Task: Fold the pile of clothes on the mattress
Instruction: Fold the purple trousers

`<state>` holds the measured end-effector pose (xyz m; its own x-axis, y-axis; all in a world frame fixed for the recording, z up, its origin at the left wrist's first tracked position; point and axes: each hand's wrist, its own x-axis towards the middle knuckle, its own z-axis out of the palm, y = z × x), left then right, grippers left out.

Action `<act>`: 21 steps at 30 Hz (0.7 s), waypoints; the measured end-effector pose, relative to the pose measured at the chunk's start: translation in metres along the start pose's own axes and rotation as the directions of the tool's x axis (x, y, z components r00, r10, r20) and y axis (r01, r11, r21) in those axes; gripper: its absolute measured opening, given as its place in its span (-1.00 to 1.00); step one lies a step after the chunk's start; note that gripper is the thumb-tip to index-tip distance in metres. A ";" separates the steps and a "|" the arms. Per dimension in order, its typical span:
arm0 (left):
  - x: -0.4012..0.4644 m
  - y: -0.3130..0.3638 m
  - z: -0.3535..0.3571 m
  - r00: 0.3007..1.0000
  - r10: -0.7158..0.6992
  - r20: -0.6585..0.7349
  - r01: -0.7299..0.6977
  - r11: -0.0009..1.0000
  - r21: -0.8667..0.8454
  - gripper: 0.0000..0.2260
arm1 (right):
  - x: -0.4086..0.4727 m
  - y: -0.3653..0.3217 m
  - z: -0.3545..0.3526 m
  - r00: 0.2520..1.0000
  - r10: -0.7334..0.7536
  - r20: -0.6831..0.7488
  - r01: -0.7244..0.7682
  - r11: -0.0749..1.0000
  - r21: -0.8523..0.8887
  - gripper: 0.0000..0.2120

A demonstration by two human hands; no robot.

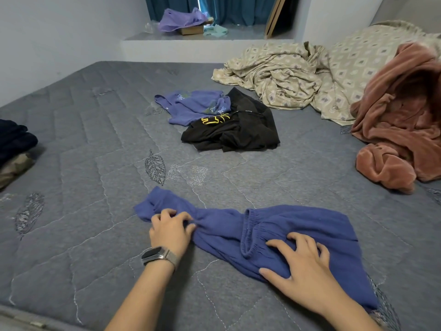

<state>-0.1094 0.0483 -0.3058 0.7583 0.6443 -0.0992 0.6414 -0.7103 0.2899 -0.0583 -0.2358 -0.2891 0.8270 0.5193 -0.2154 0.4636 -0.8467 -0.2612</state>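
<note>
Blue shorts [310, 225] with an elastic waistband lie crumpled on the grey quilted mattress [95, 163] near its front edge. My left hand [170, 229], with a watch on the wrist, pinches a bunched fold at the shorts' left part. My right hand [301, 263] presses down on the cloth beside the waistband, fingers curled into the fabric. Farther back in the middle lies a small pile: a purple-blue tank top [191, 106] and black garments [236, 130], one with a yellow print.
Dark folded clothes [14, 139] sit at the left edge over a camouflage piece. A patterned beige sheet [286, 75] and a pink fleece blanket [401, 115] fill the back right. A ledge with a purple bag [179, 20] is behind the mattress.
</note>
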 end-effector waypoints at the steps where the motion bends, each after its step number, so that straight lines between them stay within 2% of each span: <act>1: 0.004 0.000 -0.004 0.998 -0.006 -0.061 0.003 0.999 -0.051 -0.76 | 0.001 0.000 0.002 1.000 -0.001 -0.013 0.001 1.000 0.007 -0.25; 3: 0.011 0.000 -0.017 0.984 0.006 -0.180 -0.036 0.985 -0.166 -0.85 | 0.003 0.001 0.002 1.000 0.006 -0.024 -0.005 1.000 0.012 -0.27; 4: 0.011 0.000 -0.025 0.973 0.028 -0.231 -0.065 0.985 -0.157 -0.87 | 0.003 0.002 0.002 1.000 0.009 0.006 -0.009 1.000 -0.001 -0.24; 6: 0.004 0.003 -0.036 0.935 0.103 -0.340 -0.104 0.994 0.014 -0.88 | 0.002 0.004 0.002 0.997 0.013 0.081 -0.013 1.000 -0.009 -0.23; 8: -0.004 0.006 -0.043 0.863 0.175 -0.474 -0.115 0.981 0.154 -0.90 | 0.002 0.004 0.000 0.990 0.016 0.137 -0.011 0.999 -0.031 -0.39; 9: -0.006 0.005 -0.045 0.847 0.163 -0.507 -0.082 0.981 0.179 -0.90 | 0.002 0.005 0.000 0.988 0.014 0.151 -0.007 0.999 -0.045 -0.45; 10: -0.006 0.002 -0.047 0.880 0.083 -0.468 0.000 0.985 0.174 -0.90 | 0.001 0.006 0.000 0.985 0.014 0.169 -0.005 0.999 -0.054 -0.47; 11: -0.006 -0.002 -0.048 0.930 -0.052 -0.364 0.125 0.976 0.179 -0.86 | 0.002 0.007 0.001 0.982 0.014 0.190 -0.003 0.998 -0.056 -0.49; 13: -0.003 -0.013 -0.043 0.948 -0.295 -0.118 0.316 0.912 0.260 -0.68 | 0.001 0.008 -0.001 0.972 0.018 0.235 -0.006 0.999 -0.050 -0.50; 14: -0.003 -0.019 -0.038 0.938 -0.346 -0.029 0.341 0.904 0.259 -0.61 | 0.001 0.007 -0.003 0.965 0.023 0.260 -0.008 0.998 -0.056 -0.48; 16: -0.002 -0.026 -0.026 0.929 -0.367 0.043 0.361 0.926 0.113 -0.47 | 0.001 0.005 -0.010 0.970 0.019 0.241 -0.006 0.999 -0.053 -0.31; 17: -0.001 -0.029 -0.024 0.923 -0.382 0.042 0.381 0.924 0.029 -0.41 | 0.003 0.003 -0.012 0.986 0.012 0.164 -0.006 0.999 -0.036 -0.22; 18: 0.001 -0.032 -0.025 0.913 -0.406 0.036 0.407 0.913 -0.032 -0.39 | 0.006 -0.001 -0.014 0.999 0.011 0.052 -0.010 1.000 -0.014 -0.21; 19: 0.003 -0.035 -0.028 0.906 -0.420 0.042 0.422 0.904 -0.072 -0.38 | 0.012 -0.006 -0.016 0.997 0.005 -0.082 -0.003 1.000 0.021 -0.31; 21: 0.004 -0.046 -0.038 0.920 -0.384 0.082 0.390 0.918 -0.069 -0.51 | 0.034 -0.021 -0.021 0.948 -0.033 -0.316 0.077 0.989 0.128 -0.65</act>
<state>-0.1407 0.0941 -0.2834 0.4607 0.8422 -0.2802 0.8764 -0.3816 0.2937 -0.0334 -0.2030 -0.2714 0.8693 0.4836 0.1020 0.4815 -0.7821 -0.3956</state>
